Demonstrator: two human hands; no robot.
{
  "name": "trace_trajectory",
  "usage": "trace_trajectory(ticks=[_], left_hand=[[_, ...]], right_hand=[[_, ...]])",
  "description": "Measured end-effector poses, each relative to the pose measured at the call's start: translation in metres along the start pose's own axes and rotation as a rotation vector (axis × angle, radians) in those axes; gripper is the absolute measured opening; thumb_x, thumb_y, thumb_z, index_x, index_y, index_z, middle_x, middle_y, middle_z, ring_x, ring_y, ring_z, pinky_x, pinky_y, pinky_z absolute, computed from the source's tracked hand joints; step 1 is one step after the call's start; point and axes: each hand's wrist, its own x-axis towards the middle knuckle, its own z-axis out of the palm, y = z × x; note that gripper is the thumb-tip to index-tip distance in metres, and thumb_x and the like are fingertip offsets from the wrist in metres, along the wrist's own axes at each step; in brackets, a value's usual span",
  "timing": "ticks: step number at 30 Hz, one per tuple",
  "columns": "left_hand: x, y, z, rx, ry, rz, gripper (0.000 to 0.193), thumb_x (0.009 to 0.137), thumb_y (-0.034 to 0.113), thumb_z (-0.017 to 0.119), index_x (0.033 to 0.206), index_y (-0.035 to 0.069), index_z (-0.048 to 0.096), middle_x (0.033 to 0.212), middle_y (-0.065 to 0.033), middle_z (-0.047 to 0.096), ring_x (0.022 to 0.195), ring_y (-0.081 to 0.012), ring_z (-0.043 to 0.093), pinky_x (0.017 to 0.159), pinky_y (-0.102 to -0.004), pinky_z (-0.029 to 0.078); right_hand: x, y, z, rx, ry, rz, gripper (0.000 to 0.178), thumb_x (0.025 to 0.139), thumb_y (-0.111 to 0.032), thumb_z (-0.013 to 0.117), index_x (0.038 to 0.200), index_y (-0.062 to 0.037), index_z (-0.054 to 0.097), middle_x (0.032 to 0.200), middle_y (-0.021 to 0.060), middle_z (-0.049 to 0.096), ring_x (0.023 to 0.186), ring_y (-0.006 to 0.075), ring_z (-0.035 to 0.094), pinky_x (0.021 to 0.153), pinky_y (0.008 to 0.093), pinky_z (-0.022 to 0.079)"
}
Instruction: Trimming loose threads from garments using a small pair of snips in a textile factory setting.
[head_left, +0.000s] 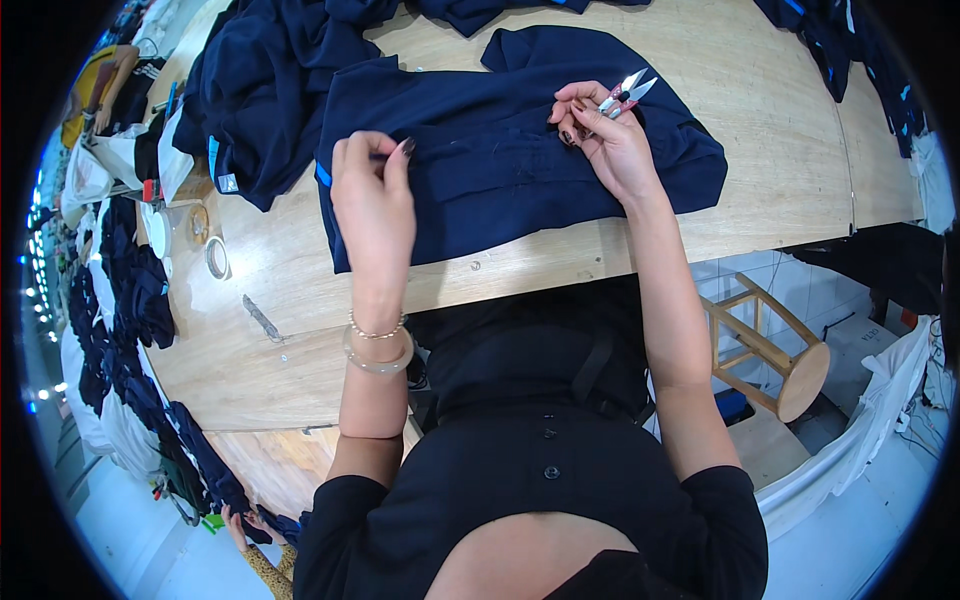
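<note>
A dark navy garment (480, 205) lies folded on the pale wooden table in front of me. Above its left part is my left hand (375, 195), thumb and fingers drawn together in a pinch. Whatever may be between those fingertips is too small to make out. Over the right part of the cloth, my right hand (612, 145) holds a pair of thread snips (626, 94) with red-patterned handles. Their pointed blades stick out past the fingers, spread apart and aimed up and away. The fingers of this hand are curled, with dark nails showing.
More navy garments (270, 90) are heaped at the table's far left. Rolls of tape (216, 257) sit on the wooden table (240, 370) to the left. A wooden stool (803, 380) stands below at right. Other people's hands (250, 525) show at lower left.
</note>
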Motion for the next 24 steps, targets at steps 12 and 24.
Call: trace_trajectory(ticks=[12, 24], left_hand=[[-0.022, 0.013, 0.071, -0.211, -0.356, 0.128, 0.014, 0.080, 0.000, 0.075, 0.083, -0.001, 0.061, 0.090, -0.0083, 0.052, 0.070, -0.0180, 0.054, 0.066, -0.0297, 0.047], [-0.023, 0.023, -0.012, -0.141, -0.805, 0.121, 0.013, 0.079, 0.005, 0.075, 0.082, 0.000, 0.063, 0.082, -0.0116, 0.057, 0.070, -0.0243, 0.060, 0.064, -0.0341, 0.048]], right_hand=[[0.000, 0.004, 0.000, 0.039, -0.002, 0.009, 0.017, 0.098, -0.006, 0.053, 0.110, 0.0020, 0.061, 0.093, 0.0101, 0.067, 0.076, 0.0108, 0.058, 0.070, 0.0224, 0.045], [0.000, 0.000, 0.000, 0.008, 0.005, 0.003, 0.017, 0.098, -0.005, 0.052, 0.109, 0.0022, 0.062, 0.092, 0.0108, 0.067, 0.075, 0.0110, 0.058, 0.069, 0.0225, 0.045]])
